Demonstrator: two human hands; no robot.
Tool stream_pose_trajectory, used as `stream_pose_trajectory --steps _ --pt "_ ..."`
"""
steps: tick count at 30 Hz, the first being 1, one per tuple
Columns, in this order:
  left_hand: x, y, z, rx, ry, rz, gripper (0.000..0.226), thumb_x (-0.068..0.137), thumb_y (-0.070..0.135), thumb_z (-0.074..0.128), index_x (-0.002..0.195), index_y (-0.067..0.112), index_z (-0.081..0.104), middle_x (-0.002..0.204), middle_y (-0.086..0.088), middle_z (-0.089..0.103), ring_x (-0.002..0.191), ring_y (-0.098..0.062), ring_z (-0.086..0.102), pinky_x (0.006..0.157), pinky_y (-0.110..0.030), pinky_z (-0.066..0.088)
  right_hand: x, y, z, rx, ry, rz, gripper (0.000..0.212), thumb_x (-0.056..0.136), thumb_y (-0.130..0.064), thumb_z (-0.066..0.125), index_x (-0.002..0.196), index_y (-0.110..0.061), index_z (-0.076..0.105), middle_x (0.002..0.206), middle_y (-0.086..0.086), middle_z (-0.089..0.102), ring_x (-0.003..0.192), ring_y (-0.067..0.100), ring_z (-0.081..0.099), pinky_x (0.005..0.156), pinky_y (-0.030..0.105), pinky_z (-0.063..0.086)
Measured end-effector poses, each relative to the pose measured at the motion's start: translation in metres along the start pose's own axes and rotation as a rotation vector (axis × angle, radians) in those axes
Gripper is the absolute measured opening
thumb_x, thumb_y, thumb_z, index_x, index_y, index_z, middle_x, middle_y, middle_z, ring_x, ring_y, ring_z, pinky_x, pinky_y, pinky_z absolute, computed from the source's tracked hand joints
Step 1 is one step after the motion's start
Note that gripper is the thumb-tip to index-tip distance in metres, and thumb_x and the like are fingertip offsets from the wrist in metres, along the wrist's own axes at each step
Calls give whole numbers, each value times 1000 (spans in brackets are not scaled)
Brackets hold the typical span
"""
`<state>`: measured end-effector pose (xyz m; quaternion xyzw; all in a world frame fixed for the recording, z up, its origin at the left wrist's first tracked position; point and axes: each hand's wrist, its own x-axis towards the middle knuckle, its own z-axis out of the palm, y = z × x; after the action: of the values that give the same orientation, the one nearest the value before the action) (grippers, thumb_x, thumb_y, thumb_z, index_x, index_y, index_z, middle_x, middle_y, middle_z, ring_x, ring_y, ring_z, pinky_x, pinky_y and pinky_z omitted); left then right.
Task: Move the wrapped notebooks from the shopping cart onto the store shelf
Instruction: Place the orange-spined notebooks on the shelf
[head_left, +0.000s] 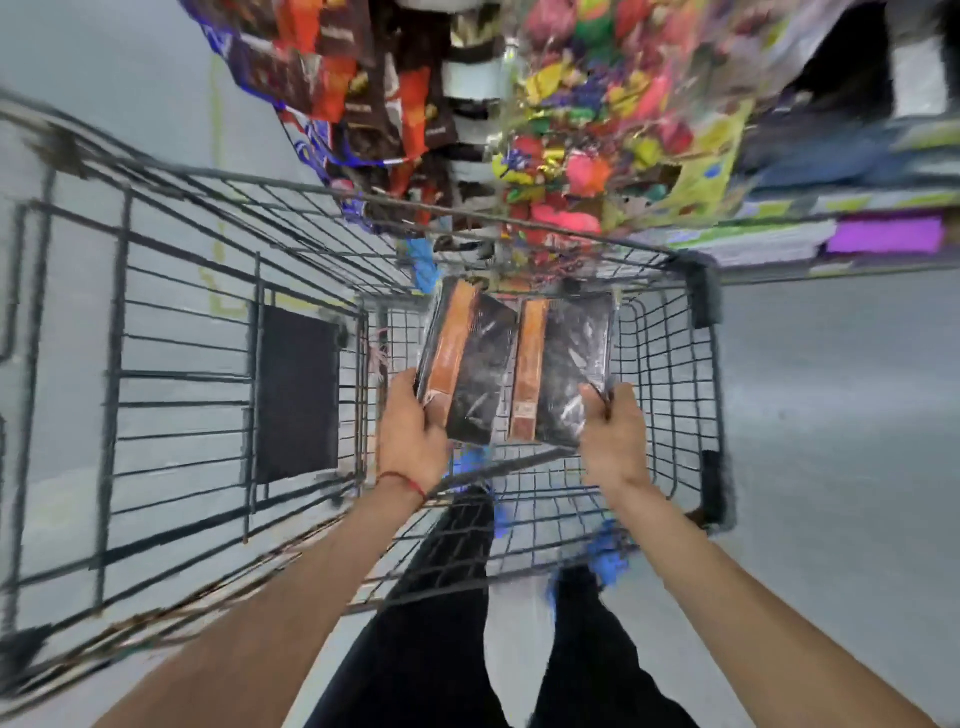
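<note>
Two notebooks in clear wrap, each black with an orange spine band, are held above the wire shopping cart (171, 291). My left hand (413, 434) grips the near left corner of the left notebook (470, 364). My right hand (615, 434) pinches the near right corner of the right notebook (569, 369). Both notebooks hang side by side over the cart's inside. The store shelf (831, 244) runs along the upper right, just past the cart's far rim.
Bags of snacks (358, 78) and bright wrapped sweets (576, 130) hang above the cart's far end. A dark flat panel (298, 395) lies in the cart's left side. My legs in dark trousers stand behind the cart. Grey floor lies on both sides.
</note>
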<state>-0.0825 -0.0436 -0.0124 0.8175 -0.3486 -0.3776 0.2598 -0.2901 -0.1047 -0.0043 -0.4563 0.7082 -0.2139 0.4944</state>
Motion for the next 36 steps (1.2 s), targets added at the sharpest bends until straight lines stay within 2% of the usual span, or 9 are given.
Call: stream_pose_trajectory --steps 5,10,13,18,26,30,32,35,36 --pt "-57 66 7 -61 65 108 26 96 23 50 108 43 40 112 -11 59 99 -30 58 94 -47 49 -26 -13 -76 91 44 -108 26 102 -35 55 102 -9 56 88 6 63 78 15 55 74 38 45" --pt "-117 125 31 -86 158 215 15 98 10 53 113 6 49 79 10 47 64 -6 45 60 -26 36 -55 -6 -164 231 -19 -104 19 95 -24 68 104 -10 59 80 -2 61 68 4 53 69 28 47" --pt "-148 156 55 -138 160 249 11 99 16 54 107 11 48 74 5 46 62 -8 41 57 -25 39 -66 10 -214 299 -67 -89 27 90 -12 72 114 -11 60 102 7 73 87 14 66 81 30 55" --pt "-180 194 110 -131 100 269 17 101 21 52 112 9 48 77 -2 52 61 -12 44 51 -16 36 -82 27 -297 367 -96 -135 27 90 9 65 111 -8 61 95 -1 73 76 -2 67 71 14 52" --pt "-200 257 196 -141 -37 324 28 100 33 52 122 15 48 97 -6 63 89 -24 61 82 -40 50 -76 57 -392 427 29 -119 21 95 5 60 110 -9 60 95 -5 71 78 -6 66 75 12 50" --pt "-196 292 229 -93 -49 339 24 101 17 52 122 6 48 92 -3 56 74 -8 50 75 -19 38 -50 64 -429 459 109 -73 27 96 6 56 107 -17 63 96 0 74 87 13 69 85 27 54" --pt "-187 310 243 -90 -75 329 24 100 17 52 123 8 48 98 -3 58 81 -17 54 80 -9 35 -32 61 -447 482 147 -47 31 96 9 54 102 -20 63 90 -3 74 79 8 69 77 22 55" --pt "-161 336 272 -142 -112 304 22 99 19 52 120 12 47 97 -2 59 89 -26 58 84 -40 52 2 53 -474 483 174 -36 31 97 11 52 104 -18 61 91 -5 72 74 -2 68 70 13 52" --pt "-153 346 283 -143 -113 302 20 99 19 52 118 12 47 95 -1 57 87 -24 56 82 -39 52 16 50 -482 473 180 -36 32 97 11 52 106 -18 62 93 -5 72 76 -1 68 72 14 52"
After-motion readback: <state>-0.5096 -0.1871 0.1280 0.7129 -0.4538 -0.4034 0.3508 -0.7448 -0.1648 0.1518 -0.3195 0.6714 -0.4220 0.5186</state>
